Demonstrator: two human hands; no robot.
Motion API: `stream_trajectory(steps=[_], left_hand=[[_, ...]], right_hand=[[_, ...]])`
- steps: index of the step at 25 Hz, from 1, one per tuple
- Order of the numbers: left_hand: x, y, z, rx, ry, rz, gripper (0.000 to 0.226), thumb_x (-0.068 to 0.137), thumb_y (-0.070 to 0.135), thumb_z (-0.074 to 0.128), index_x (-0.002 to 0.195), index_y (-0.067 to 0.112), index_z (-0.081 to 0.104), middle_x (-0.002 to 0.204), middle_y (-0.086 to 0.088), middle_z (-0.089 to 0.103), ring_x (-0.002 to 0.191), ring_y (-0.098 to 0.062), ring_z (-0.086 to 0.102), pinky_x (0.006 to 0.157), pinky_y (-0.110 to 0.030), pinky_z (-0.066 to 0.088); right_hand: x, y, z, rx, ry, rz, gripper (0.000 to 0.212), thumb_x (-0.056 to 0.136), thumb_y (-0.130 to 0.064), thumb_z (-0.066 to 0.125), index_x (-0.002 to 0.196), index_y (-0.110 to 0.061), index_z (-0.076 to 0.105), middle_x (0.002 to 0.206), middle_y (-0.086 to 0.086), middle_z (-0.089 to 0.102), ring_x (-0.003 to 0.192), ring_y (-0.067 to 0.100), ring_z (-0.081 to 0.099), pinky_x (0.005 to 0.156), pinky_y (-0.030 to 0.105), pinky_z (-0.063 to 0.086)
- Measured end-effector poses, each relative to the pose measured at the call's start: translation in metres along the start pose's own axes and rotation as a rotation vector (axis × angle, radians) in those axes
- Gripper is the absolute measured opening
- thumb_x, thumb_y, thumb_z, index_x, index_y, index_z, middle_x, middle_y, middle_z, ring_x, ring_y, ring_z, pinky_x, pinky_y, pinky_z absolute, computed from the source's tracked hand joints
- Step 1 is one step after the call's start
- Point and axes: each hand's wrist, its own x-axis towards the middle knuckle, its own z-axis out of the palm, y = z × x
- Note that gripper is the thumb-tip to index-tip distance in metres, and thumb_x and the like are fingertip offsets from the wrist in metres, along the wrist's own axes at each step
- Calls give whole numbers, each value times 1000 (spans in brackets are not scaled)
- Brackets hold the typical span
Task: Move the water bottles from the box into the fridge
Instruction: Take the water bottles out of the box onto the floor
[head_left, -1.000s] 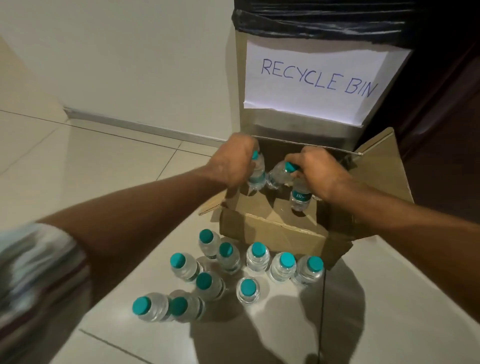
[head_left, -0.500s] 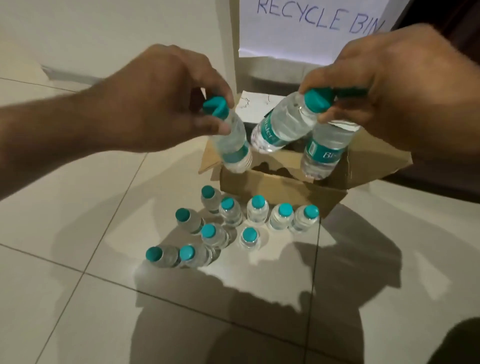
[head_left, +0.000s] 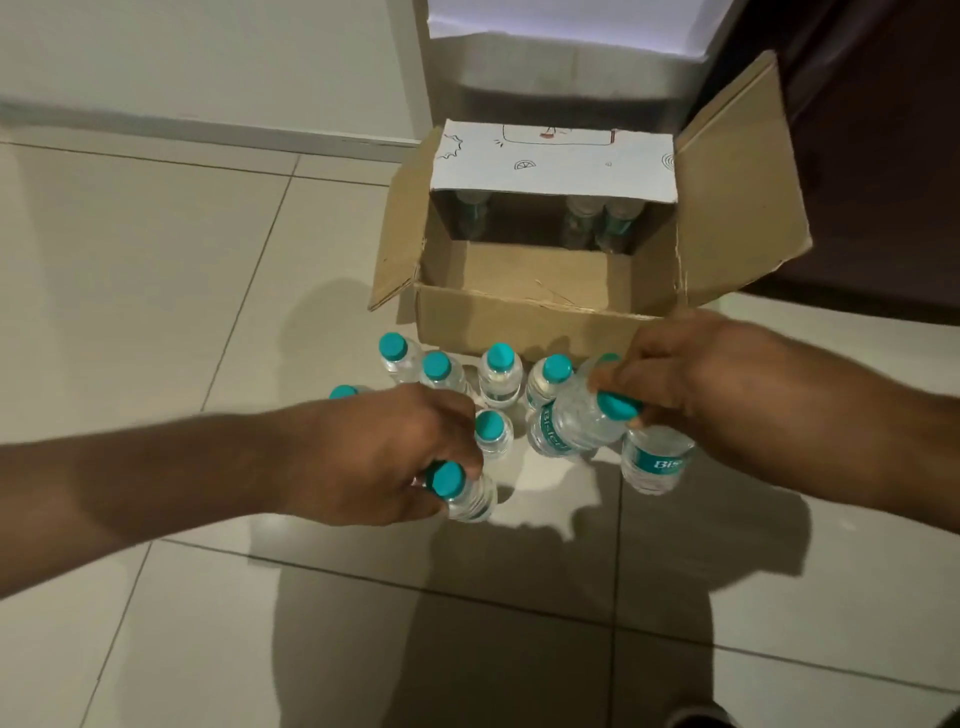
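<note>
The left hand (head_left: 379, 457) pinched a single bottle (head_left: 465, 493) by its teal cap and neck, with the fingers curled over the top. The bottle hung just under the knuckles, low over the floor (head_left: 208, 260). The right hand (head_left: 680, 374) gripped two by their necks: a tilted bottle (head_left: 569, 423) slanting towards the left hand, and a hanging bottle (head_left: 655, 463) below the wrist. Whether any of the three touched the tiles could not be told.

Between the hands and just beyond them stood the floor bottles (head_left: 500, 371), caps up and packed close together. Past those sat the box (head_left: 519, 317) with its flaps open. The boxed bottles (head_left: 582, 223) stood against its far wall, well beyond either hand. No fridge was in view.

These looked small and full, so each probably had some weight for its size but was light enough to carry two to a hand. The thin clear sides would likely give under a squeeze and feel slick, so the stiff cap and neck seemed the surest hold. The right hand's double grip looked the weaker one — the tilted bottle could slip.
</note>
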Motion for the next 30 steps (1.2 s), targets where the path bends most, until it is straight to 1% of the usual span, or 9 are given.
stream_trajectory(steps=[2,4,6,8,12,20,23,27,30], left_hand=[[7,-6,23,19,-53,-9,36,88,30,77,123,31,69,119,14,60,97,4,48,81,-1,38],[12,-11,41,26,-75,-7,34,88,29,75,122,28,69,117,9,61,102,-4,55,89,-16,52],[14,-13,55,38,-89,-45,36,90,29,74,126,27,68,120,6,61,105,-10,60,89,-27,58],[15,-12,66,56,-101,-71,35,93,29,71,128,25,67,122,4,59,105,-12,62,88,-28,59],[22,-5,79,54,-124,-103,33,94,28,69,126,22,65,120,0,56,100,-14,61,86,-32,60],[13,-16,76,32,-58,-168,38,94,31,70,131,23,64,125,2,60,107,-13,62,91,-20,55],[11,-16,78,30,-41,-176,42,94,33,71,134,24,62,129,4,59,109,-13,63,92,-19,54],[11,-18,81,48,-16,-184,44,95,35,70,137,27,60,132,5,57,114,-12,62,96,-19,52],[13,-20,82,54,3,-187,45,95,37,70,137,28,59,135,6,57,117,-13,62,99,-21,52]], right_hand=[[2,-3,24,36,-152,41,62,85,-17,76,141,-31,54,118,2,60,109,22,57,84,41,60],[12,0,34,32,-173,42,64,90,-16,71,146,-33,46,127,1,54,119,21,48,90,40,57],[24,0,56,-4,-193,4,62,94,-11,64,148,-31,42,130,2,51,124,23,43,93,40,54],[37,-5,78,-63,-220,-10,62,96,-6,58,150,-28,38,131,4,48,127,26,41,95,40,52],[52,-3,96,-92,-229,4,65,91,-4,64,149,-24,41,129,7,49,124,29,42,95,45,54],[47,0,110,71,-166,60,72,96,-9,66,157,-27,32,134,5,52,124,23,48,102,33,47],[44,3,113,141,-132,56,74,95,-13,69,157,-25,31,138,5,52,121,19,51,101,30,51],[40,7,104,299,-87,155,67,99,-23,62,157,-26,28,153,-2,41,134,13,43,109,22,37],[35,8,100,356,-89,217,67,98,-25,65,155,-29,31,153,-5,42,131,13,47,105,20,40]])
